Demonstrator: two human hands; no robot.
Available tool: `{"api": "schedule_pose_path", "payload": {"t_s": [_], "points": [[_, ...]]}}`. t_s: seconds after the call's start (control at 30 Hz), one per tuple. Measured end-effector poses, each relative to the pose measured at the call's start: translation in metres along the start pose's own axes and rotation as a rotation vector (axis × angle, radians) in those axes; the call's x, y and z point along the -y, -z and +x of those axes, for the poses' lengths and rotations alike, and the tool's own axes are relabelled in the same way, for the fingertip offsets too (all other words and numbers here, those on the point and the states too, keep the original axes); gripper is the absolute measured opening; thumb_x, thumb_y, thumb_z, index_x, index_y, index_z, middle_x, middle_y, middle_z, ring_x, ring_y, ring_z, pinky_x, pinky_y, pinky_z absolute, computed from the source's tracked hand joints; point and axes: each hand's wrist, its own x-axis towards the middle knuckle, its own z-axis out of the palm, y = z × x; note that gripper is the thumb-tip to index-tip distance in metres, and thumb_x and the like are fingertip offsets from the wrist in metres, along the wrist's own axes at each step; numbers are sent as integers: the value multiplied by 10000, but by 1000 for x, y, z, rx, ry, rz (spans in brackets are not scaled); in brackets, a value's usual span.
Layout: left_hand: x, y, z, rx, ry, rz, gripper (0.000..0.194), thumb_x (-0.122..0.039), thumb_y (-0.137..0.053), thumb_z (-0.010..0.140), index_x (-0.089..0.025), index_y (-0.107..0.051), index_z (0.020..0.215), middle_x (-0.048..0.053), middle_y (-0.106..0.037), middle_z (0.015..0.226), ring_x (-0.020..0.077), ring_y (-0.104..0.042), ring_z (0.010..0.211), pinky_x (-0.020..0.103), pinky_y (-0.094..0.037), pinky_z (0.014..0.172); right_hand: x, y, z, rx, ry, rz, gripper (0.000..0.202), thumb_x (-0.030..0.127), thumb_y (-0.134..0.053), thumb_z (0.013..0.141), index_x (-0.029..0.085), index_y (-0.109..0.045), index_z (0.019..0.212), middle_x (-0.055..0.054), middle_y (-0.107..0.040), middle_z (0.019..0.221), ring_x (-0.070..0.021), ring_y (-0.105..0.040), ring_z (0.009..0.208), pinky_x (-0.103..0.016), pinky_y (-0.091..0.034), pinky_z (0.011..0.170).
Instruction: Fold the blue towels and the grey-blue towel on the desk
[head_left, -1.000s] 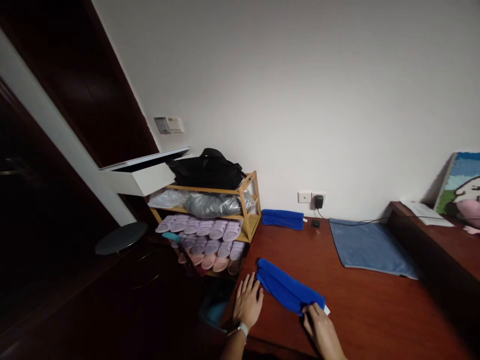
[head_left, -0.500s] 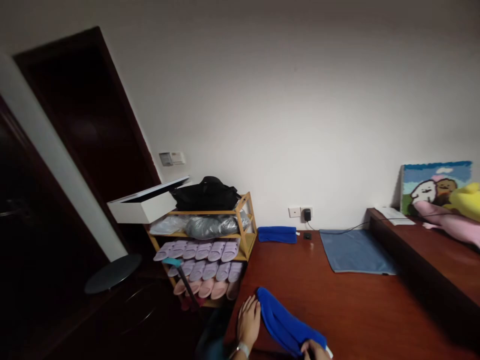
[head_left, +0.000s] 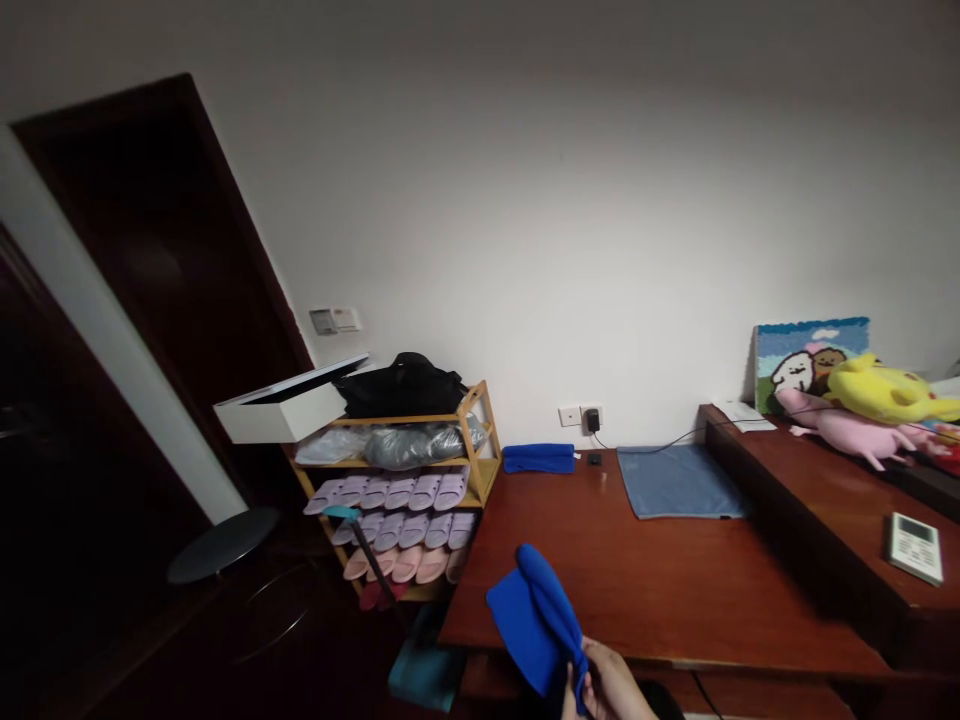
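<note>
A bright blue cloth (head_left: 536, 620), partly folded, is lifted at the front edge of the brown table. Its far end stands up and flares to the left, while its near end is bunched together. My right hand (head_left: 613, 682) is closed around that bunched end. Just left of it, my left hand (head_left: 571, 700) pinches the same end from below; most of this hand is cut off or hidden by the cloth. A second blue cloth (head_left: 538, 459), folded into a narrow strip, lies at the back of the table (head_left: 660, 590). A grey-blue cloth (head_left: 679, 482) lies flat to its right.
A wooden rack (head_left: 491, 482) with several pairs of slippers stands left of the table. On top are a black bag (head_left: 405, 387) and a white box (head_left: 277, 415). A raised ledge at right holds plush toys (head_left: 851, 430) and a remote-like white device (head_left: 913, 548). A round stool (head_left: 223, 545) stands left.
The blue cloth has come up off the table, its far end rising. My left hand has left the far end and joined my right at the near end. The view has shifted right.
</note>
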Motion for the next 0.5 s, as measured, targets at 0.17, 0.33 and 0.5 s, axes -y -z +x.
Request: {"api": "schedule_pose_path", "payload": {"t_s": [0.17,0.33,0.5], "points": [[-3,-16,-29,121,155,-97,413,-371,-640,936,-140,-699,1273,177,-777,1173,349,-658,1245,436,-549,1043,14,8,-10,-61,54,278,500,360,-977,502,207,-546,703,115,-520,512,-38,-527,435,-129,-469,466],[-6,-11,-43,93,-29,-46,254,-173,-637,909,-116,-738,1134,177,-775,1182,296,-700,1189,355,-581,989,37,22,-27,-53,140,299,470,331,-978,566,213,-594,811,112,-578,583,-42,-569,493,-139,-505,513],[-18,7,-42,-179,-241,39,144,-70,-720,786,-206,-729,832,81,-801,950,254,-761,1044,326,-608,898,81,42,-53,-137,271,248,523,290,-964,550,266,-672,984,109,-658,690,-53,-605,537,-153,-534,535]]}}
